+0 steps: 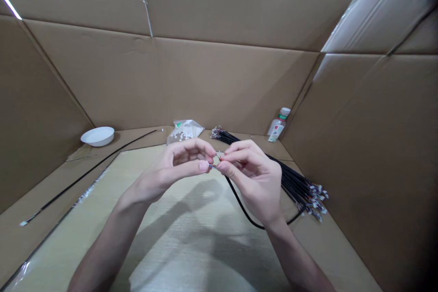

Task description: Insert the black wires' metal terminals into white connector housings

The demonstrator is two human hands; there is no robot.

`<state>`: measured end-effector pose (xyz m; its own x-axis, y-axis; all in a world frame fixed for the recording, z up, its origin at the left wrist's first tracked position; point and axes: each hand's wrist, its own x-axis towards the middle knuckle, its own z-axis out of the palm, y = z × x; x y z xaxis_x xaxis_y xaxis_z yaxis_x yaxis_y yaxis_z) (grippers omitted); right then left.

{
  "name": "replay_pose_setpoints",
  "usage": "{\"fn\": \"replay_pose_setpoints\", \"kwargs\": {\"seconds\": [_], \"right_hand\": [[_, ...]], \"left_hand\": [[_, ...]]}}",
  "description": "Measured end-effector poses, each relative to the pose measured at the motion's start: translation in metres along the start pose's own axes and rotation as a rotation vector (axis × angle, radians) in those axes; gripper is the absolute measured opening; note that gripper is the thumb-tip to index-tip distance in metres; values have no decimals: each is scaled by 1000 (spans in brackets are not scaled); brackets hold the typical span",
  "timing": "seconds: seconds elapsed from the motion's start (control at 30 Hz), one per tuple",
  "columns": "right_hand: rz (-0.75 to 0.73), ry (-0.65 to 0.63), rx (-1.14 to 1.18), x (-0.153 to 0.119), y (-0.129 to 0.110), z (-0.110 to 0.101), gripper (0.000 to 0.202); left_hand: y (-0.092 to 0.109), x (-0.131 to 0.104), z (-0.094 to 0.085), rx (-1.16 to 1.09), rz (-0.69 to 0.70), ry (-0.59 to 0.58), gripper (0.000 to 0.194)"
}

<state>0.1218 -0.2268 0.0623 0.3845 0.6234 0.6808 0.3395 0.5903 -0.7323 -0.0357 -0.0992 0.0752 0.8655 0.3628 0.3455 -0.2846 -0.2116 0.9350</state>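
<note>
Both hands meet over the middle of the work surface, around the thin coloured wires at the end of a black cable. My left hand pinches at the wire ends from the left; whether a small connector sits in its fingertips is too small to make out. My right hand closes its thumb and fingers on the wires near the cable's sheath. From there the black cable loops down under my right wrist toward the bundle of black cables, whose ends carry white connectors.
A clear plastic bag of small white pieces lies at the back. A white bowl stands at the back left, near a single black cable with connectors. At the back right is a bottle. Cardboard walls enclose the area.
</note>
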Motion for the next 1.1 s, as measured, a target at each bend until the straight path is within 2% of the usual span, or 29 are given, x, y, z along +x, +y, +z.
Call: {"fn": "replay_pose_setpoints", "kwargs": {"seconds": [0.23,0.4,0.6,0.7,0.87,1.0,1.1], "right_hand": [[12,36,20,1,3,2,11],[-16,62,-52,-2,4,4,7],[-25,37,-52,-1,3,3,6],[-19,23,-59,-1,1,2,7],[-111,72,-153,-4,-3,3,13],[-222,76,-245,-6,-4,2,16],[-250,60,-282,-6,-4,1,15]], "left_hand": [[4,-2,3,71,15,30,12],[14,-5,10,220,-3,132,11],[18,-6,18,325,86,209,7],[14,-3,19,215,94,248,5],[-3,4,18,-152,79,221,28],[-11,9,20,-403,10,159,23],[-12,12,22,-488,-31,142,20]]}}
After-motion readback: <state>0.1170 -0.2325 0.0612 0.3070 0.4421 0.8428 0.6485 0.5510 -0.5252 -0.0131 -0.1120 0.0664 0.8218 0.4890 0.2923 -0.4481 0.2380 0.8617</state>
